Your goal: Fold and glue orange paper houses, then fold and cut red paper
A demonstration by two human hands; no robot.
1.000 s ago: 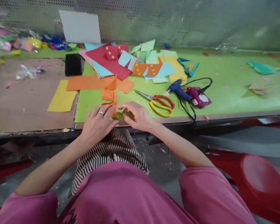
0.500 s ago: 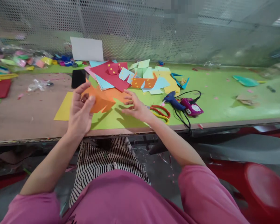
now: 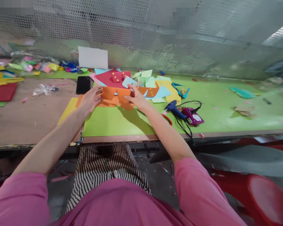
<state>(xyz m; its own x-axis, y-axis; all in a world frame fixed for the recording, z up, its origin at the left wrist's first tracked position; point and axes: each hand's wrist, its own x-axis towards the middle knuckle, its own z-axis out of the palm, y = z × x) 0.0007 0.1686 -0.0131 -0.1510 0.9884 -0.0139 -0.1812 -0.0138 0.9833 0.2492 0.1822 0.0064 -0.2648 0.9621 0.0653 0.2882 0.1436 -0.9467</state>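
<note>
A folded orange paper piece (image 3: 123,94) with a notch cut in its lower edge is held up over the green tabletop. My left hand (image 3: 91,101) has its fingers closed at the piece's left edge. At its right end, my right hand (image 3: 139,99) pinches it between thumb and fingers. Another orange sheet (image 3: 110,102) lies beneath. Just behind is an orange cutout with yellow squares (image 3: 153,91), partly covered by my right hand. The scissors' red handle (image 3: 167,119) shows beside my right forearm, which hides the rest.
A blue glue gun (image 3: 175,109) and a purple boxed device (image 3: 192,116) with a black cable lie right of my forearm. Coloured paper (image 3: 108,77), a black phone (image 3: 83,84) and a white card (image 3: 93,57) are behind. A red stool (image 3: 269,194) stands at lower right.
My right hand has moved up to the orange piece and taken its right end. The piece has shifted right and turned to lie level between both hands. My view has tilted slightly.
</note>
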